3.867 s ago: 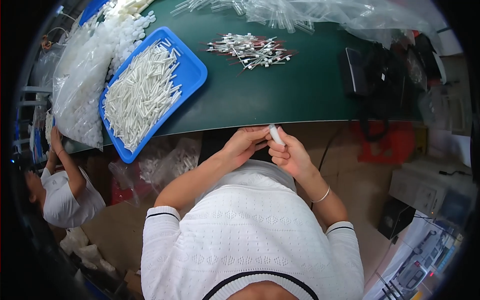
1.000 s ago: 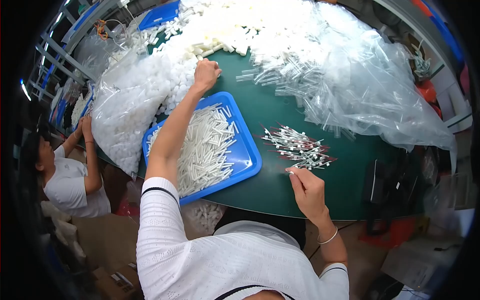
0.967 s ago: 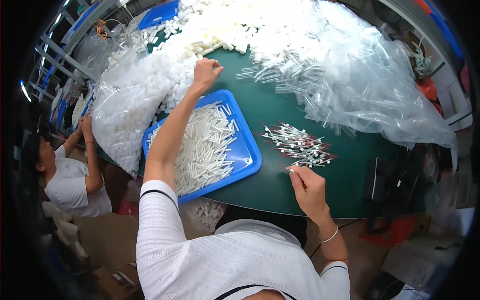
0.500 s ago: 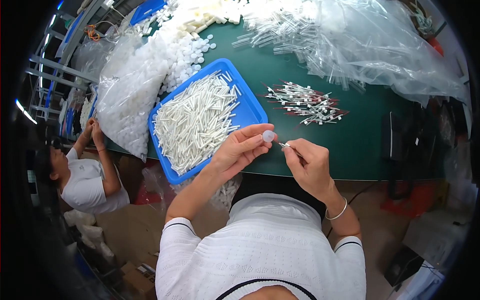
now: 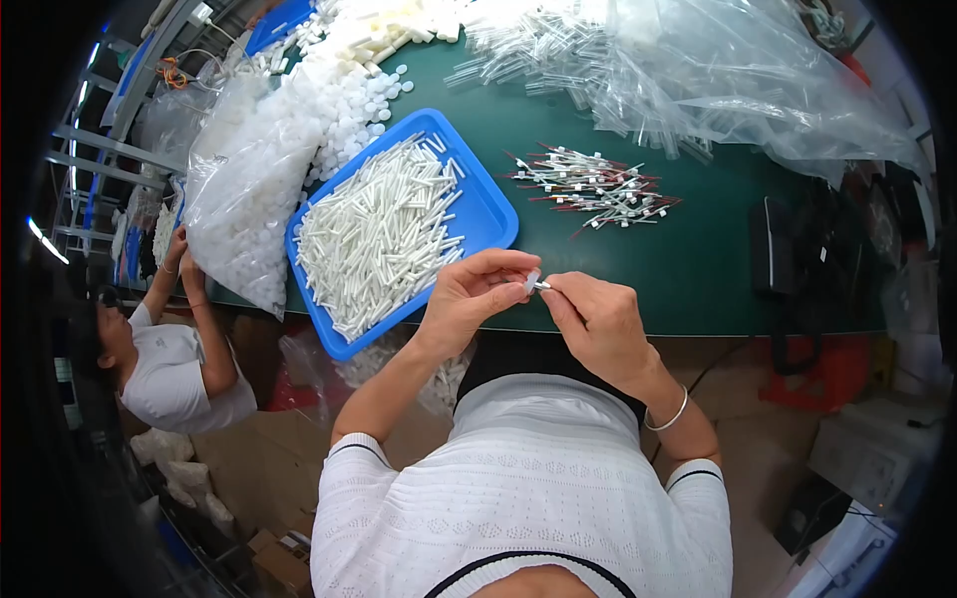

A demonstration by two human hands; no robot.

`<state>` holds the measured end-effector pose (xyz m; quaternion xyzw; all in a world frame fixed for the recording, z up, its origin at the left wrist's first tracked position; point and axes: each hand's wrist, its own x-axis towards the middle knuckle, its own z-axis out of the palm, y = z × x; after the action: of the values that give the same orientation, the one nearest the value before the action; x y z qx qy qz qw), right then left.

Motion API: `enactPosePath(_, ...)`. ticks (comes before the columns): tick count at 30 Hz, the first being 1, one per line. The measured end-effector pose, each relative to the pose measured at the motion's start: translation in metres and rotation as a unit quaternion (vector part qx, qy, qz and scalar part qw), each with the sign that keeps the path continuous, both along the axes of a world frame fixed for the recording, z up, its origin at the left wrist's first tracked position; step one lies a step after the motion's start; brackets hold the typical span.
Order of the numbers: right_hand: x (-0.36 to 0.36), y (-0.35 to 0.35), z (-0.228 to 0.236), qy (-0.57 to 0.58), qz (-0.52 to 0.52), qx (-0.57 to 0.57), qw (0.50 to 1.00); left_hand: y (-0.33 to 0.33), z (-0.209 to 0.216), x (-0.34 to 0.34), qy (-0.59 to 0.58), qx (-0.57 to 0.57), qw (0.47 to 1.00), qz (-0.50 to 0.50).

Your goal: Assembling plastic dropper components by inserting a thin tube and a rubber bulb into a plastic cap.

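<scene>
My left hand [image 5: 478,297] pinches a small round translucent white cap [image 5: 532,282] between thumb and fingers, above the table's near edge. Close beside it, my right hand [image 5: 600,314] grips a short thin piece with a white end [image 5: 542,286] that meets the cap. Most of that piece is hidden by my fingers. Left of my hands, a blue tray [image 5: 486,211] holds a heap of short white tubes [image 5: 374,239]. Beyond my right hand lies a loose pile of thin red-and-white wired parts [image 5: 593,184].
Many round white caps spill from a clear plastic bag [image 5: 249,189] at the left. Clear tubes [image 5: 543,55] and a large plastic sheet [image 5: 738,80] cover the far right of the green table [image 5: 718,269]. A black box [image 5: 773,244] stands right. Another person [image 5: 184,359] works at the left.
My hands have come together. The cap has turned from facing up to nearly edge-on, and the piece in my right hand has moved left to meet it.
</scene>
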<state>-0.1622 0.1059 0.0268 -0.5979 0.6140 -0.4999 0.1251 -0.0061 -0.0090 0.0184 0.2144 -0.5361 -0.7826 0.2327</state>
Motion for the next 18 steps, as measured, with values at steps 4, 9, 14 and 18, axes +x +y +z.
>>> enactPosePath(4,0.002,-0.004,-0.003,0.022,0.008,-0.007,1.000,0.007,-0.010,-0.003,0.027,0.061,0.998,0.013)
enactPosePath(9,0.011,-0.009,-0.017,0.011,0.002,-0.041,0.999,0.015,-0.024,-0.004,0.109,-0.046,0.992,0.039)
enactPosePath(14,0.009,-0.012,-0.021,-0.224,0.119,0.076,0.964,0.011,-0.027,0.004,0.107,-0.046,0.991,0.067)
enactPosePath(18,-0.015,-0.026,-0.026,-0.236,0.194,0.113,0.945,-0.015,0.004,0.000,-0.023,-0.296,0.955,-0.026)
